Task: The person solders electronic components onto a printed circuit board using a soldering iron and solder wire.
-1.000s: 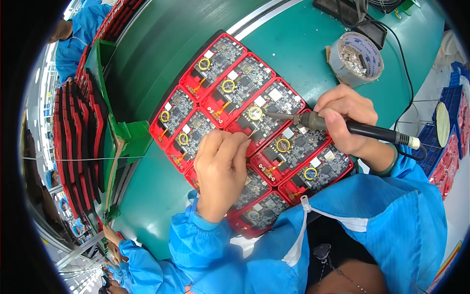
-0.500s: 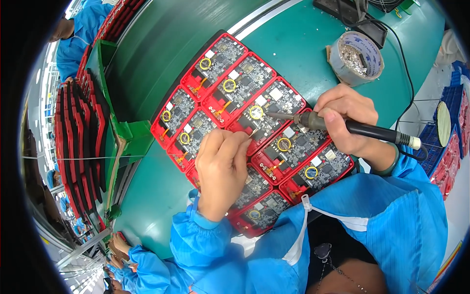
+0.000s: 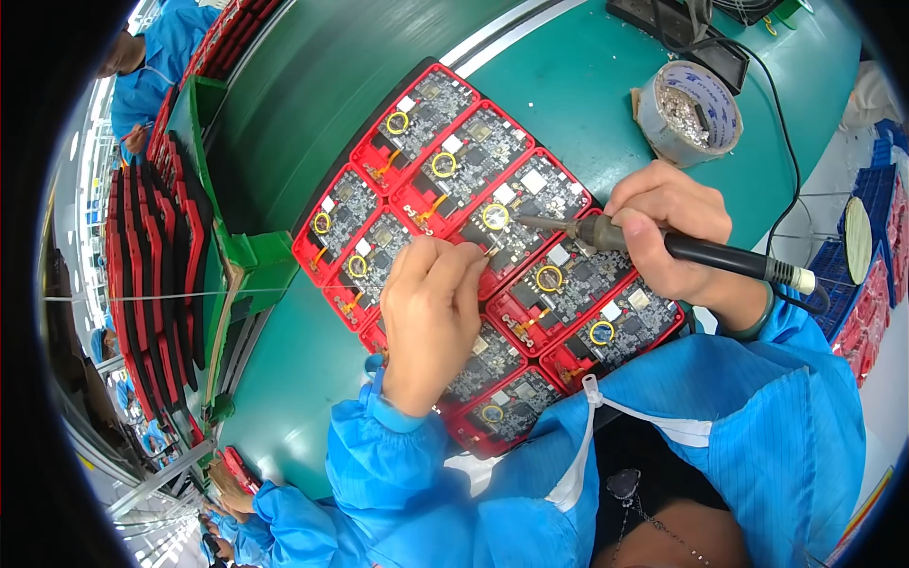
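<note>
My right hand (image 3: 674, 227) grips a soldering iron (image 3: 701, 251) with a black handle. Its metal tip (image 3: 542, 223) points left, over the circuit board (image 3: 538, 194) of one red housing and close to a yellow ring (image 3: 495, 217). On that same unit's lower left, my left hand (image 3: 431, 317) has thumb and fingers pinched together at the board's edge. What lies between those fingertips is too small to make out. Around it, several red housings (image 3: 417, 204) stand in a block, each with a grey board, a yellow ring and, in most, a short orange flat cable (image 3: 433, 207).
A tape roll (image 3: 696, 133) holding silvery bits stands on the green table (image 3: 568, 85) at the far right. The iron's black cord (image 3: 791, 142) curves beside it. Left stand green partitions (image 3: 256, 270) and stacked red housings (image 3: 156, 284). Co-workers in blue sit at the left.
My left hand has shifted slightly up, its fingertips now nearer the board. The soldering iron has hardly moved. A co-worker's hands at the lower left now have a red piece beside them.
</note>
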`<state>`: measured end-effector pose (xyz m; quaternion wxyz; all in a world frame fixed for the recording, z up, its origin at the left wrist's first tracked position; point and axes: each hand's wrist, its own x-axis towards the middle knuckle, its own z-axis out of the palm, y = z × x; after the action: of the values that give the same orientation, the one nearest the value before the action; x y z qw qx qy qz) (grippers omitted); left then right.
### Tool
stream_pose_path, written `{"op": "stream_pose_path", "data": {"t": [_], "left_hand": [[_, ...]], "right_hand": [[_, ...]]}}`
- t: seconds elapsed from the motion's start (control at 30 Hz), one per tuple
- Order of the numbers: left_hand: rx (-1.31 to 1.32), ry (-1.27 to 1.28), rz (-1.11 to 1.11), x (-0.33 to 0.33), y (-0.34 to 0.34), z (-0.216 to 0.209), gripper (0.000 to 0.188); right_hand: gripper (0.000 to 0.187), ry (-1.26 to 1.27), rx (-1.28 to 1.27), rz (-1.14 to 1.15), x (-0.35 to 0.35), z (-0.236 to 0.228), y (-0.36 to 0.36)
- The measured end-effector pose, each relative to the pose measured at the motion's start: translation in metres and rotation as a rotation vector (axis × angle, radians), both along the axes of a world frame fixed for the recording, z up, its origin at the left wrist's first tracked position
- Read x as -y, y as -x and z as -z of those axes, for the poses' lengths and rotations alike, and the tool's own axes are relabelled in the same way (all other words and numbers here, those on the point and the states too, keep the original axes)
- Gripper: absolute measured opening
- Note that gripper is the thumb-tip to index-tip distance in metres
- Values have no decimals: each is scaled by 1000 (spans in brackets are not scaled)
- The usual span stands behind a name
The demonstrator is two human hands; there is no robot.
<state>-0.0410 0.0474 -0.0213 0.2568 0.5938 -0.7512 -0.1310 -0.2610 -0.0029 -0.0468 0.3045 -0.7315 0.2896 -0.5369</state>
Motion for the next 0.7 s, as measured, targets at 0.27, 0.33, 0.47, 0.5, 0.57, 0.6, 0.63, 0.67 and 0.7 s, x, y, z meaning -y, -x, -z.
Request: {"op": "stream_pose_path", "data": {"t": [0.27,0.33,0.47,0.5,0.57,0.6,0.63,0.67,0.7], "left_hand": [[-20,0,18,6,3,1,10],[-17,-1,25,7,3,0,10],[32,10,50,10,4,0,8],[38,9,47,11,4,0,8],[36,28,54,12,3,3,8],[34,44,60,13,3,4,9],[34,43,59,15,3,5,9],[27,39,54,16,4,6,8],[18,38,51,16,5,6,7]], "right_hand": [[8,48,-58,-23,2,-7,-4],[7,30,-62,-19,0,-11,-5],[5,56,-70,-41,0,-13,-8],[4,69,-70,-42,0,-14,-9],[4,95,-79,-46,1,-14,-10],[4,120,-87,-53,2,-14,-10],[4,119,-86,-54,3,-14,-11],[3,123,-93,-57,3,-14,-11],[3,129,-102,-58,2,-16,-11]]}}
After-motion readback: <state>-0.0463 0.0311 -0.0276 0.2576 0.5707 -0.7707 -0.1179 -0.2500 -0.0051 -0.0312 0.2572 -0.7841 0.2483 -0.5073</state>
